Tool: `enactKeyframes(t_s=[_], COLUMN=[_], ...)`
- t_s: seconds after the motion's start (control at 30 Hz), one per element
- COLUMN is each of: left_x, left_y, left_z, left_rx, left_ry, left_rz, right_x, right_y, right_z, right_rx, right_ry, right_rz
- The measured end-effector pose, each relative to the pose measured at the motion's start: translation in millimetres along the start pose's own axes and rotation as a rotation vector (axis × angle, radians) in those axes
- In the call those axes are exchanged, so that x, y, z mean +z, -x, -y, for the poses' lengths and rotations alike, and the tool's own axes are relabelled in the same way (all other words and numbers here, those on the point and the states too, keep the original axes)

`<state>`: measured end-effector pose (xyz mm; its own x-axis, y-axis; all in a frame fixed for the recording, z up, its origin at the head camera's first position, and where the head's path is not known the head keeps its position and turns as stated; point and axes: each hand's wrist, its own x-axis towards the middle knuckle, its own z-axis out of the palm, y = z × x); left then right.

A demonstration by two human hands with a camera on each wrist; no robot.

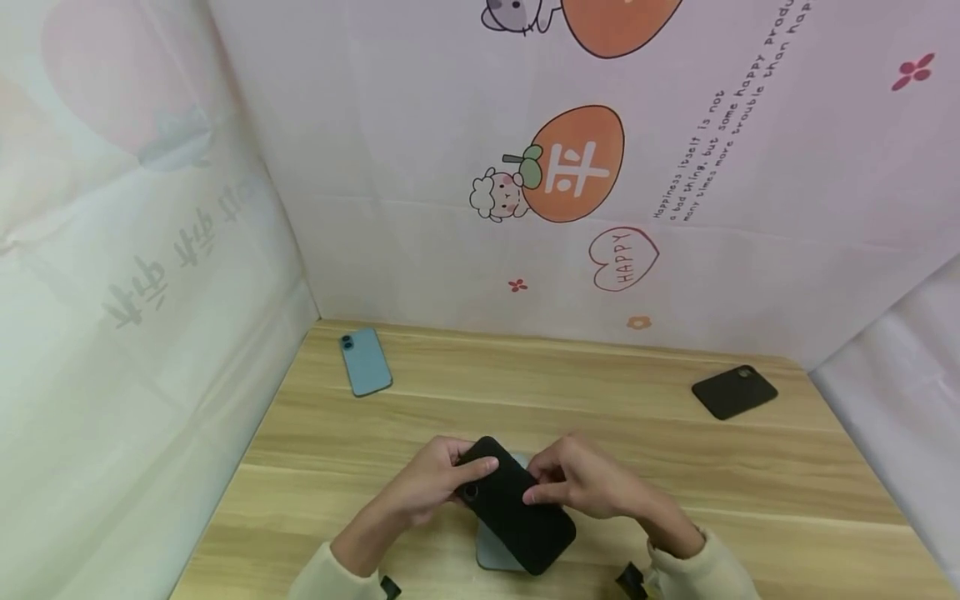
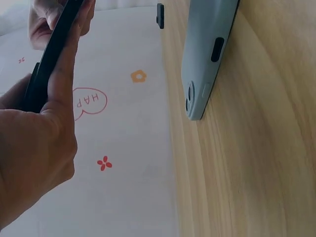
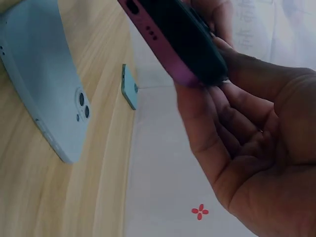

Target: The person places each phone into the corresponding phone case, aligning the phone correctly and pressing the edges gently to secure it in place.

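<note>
A black phone case (image 1: pixel 517 508) with a camera ring at its upper left end is held tilted in both hands. Whether a phone sits inside it I cannot tell. My left hand (image 1: pixel 442 479) grips the camera end, thumb across the back and fingers underneath. At the opposite long edge, my right hand (image 1: pixel 581 479) pinches it between thumb and curled fingers. In the right wrist view, the edge of the case looks magenta, with an oval cutout and small round holes. Below it, a light blue phone (image 1: pixel 495 550) lies on the table, partly covered in the head view.
Another light blue phone (image 1: pixel 366 362) lies back up near the table's far left corner. Towards the far right rests a second black phone case or phone (image 1: pixel 735 392). Printed white cloth (image 1: pixel 420 250) hangs behind and beside the wood-grain table (image 1: pixel 540 383).
</note>
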<state>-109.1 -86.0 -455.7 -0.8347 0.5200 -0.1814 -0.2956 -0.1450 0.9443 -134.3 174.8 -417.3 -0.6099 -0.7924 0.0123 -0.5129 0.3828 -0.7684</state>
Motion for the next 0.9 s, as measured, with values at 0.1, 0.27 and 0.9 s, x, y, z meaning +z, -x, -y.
enactKeyframes(t_s=[0.1,0.27,0.9], left_x=[2.0,4.9,8.3], left_y=[0.5,0.8,-0.8], left_z=[1.3,1.8,5.8], left_rx=[0.036,0.093,0.152], left_ry=[-0.037,-0.048,0.160], left_rz=[-0.023,-0.096,-0.384], right_x=[-1.0,1.2,4.4], right_y=[-0.3,0.4,7.2], right_z=[0.9,-0.8,-21.0], right_rx=[0.038,0.112,0.405], right_ry=[-0.040,-0.123,-0.414], right_rz=[-0.006,-0.123,-0.471])
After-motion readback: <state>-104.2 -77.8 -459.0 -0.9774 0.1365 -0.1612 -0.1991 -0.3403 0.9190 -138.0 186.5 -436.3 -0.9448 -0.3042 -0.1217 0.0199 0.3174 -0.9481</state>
